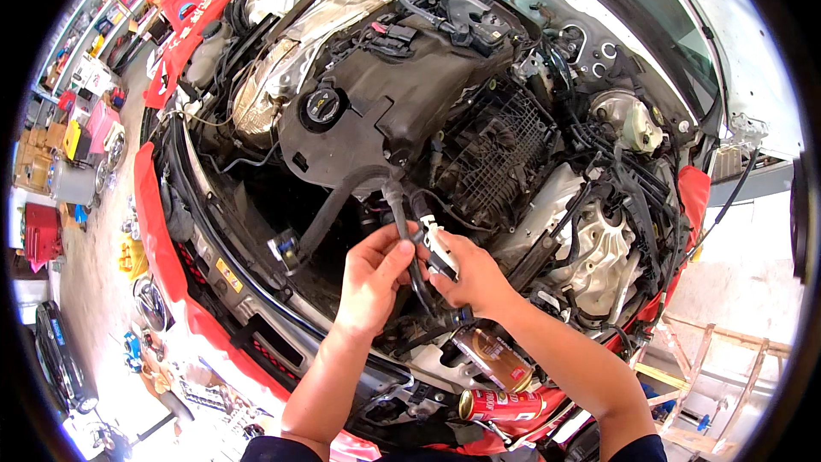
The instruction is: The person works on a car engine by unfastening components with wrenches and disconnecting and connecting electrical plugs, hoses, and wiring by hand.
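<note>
In the head view, the hose (398, 205) is pinched by the left hand (373, 278), just on the near side of the cover (352, 144); its long axis is pointed from the cover's near edge down between both hands, the left being touched; a white-and-black fitting (435, 241) is gripped by the right hand (472, 272), just beside the hose; whether they are joined cannot be told.

In front of the dark engine cover (398, 90), the left hand (373, 272) pinches a black hose (399, 212); the right hand (472, 272) grips a white-and-black fitting (438, 248).
</note>
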The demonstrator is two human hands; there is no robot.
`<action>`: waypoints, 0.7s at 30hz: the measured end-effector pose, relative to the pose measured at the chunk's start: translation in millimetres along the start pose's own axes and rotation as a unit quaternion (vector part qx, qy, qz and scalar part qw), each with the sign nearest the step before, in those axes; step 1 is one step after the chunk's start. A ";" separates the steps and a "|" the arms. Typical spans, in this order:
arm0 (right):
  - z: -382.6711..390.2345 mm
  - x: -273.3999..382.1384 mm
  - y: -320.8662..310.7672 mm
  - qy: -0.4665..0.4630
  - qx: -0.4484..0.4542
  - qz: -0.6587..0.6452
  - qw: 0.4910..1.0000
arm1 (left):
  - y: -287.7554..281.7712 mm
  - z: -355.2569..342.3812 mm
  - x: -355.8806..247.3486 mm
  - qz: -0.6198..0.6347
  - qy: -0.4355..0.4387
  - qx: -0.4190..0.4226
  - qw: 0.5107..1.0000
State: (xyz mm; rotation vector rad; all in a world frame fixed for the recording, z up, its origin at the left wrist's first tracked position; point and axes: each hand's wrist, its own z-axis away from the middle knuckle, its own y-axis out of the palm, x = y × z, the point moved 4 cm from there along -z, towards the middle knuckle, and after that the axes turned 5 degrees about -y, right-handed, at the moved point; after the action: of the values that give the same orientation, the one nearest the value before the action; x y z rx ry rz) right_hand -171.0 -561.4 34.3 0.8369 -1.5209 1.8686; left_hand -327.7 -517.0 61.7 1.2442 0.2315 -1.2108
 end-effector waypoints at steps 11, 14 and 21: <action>4.0 -38.1 3.5 0.265 -0.223 -0.608 0.715 | 18.4 -78.1 -31.5 -0.185 0.113 -0.095 0.972; 4.5 -36.5 9.3 0.280 -0.224 -0.596 0.719 | 19.0 -101.0 -18.0 -0.215 0.114 -0.111 0.963; 3.4 -30.3 16.3 0.240 -0.248 -0.518 0.783 | 7.0 -130.5 29.2 -0.269 0.072 -0.069 0.958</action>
State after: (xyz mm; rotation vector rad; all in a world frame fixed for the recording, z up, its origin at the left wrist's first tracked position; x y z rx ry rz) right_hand -163.9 -569.2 1.3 0.6439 -0.8300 0.7099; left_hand -251.5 -429.5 -5.0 1.1840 0.7905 -1.5344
